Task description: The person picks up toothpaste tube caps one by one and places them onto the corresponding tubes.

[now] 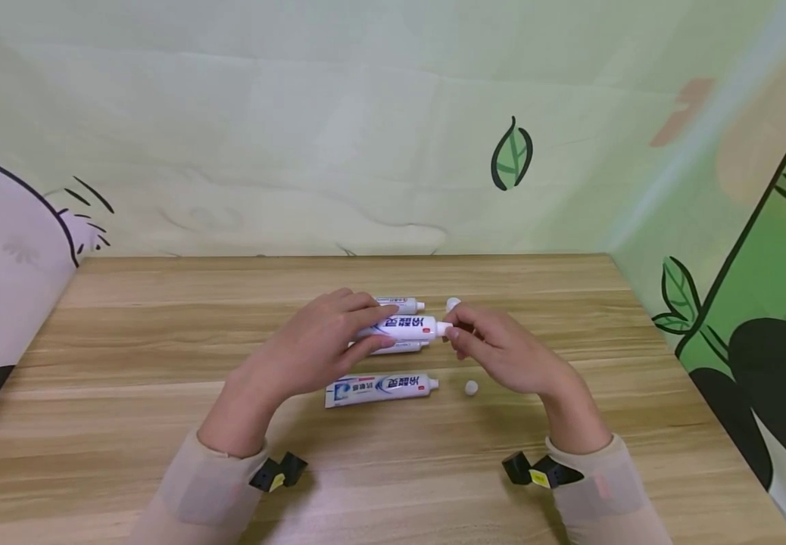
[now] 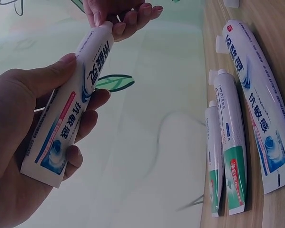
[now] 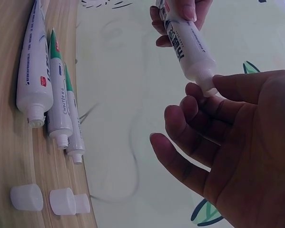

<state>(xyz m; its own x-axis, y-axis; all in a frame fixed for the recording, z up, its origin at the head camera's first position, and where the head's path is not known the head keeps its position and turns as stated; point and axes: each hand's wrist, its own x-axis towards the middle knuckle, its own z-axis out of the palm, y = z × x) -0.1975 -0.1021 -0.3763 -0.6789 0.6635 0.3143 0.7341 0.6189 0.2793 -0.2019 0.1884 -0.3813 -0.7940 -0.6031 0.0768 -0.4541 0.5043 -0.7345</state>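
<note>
My left hand (image 1: 321, 337) grips a white and blue toothpaste tube (image 2: 68, 107) around its body, raised above the table. At the tube's narrow end, the thumb and index finger of my right hand (image 1: 502, 348) pinch the white cap (image 3: 207, 85); its other fingers are loosely bent. A similar tube (image 1: 379, 387) lies on the table on the near side of my hands, its nozzle uncapped in the right wrist view. Beyond it are two slimmer tubes with green ends, one (image 2: 233, 142) larger than the other (image 2: 213, 156), partly hidden by my left hand in the head view.
Loose white caps lie on the wooden table (image 1: 161, 325) to the right of the tubes, one (image 1: 471, 387) nearer me and another (image 1: 453, 303) beyond my right hand. A printed cloth wall (image 1: 297, 151) rises behind the table and continues on the right.
</note>
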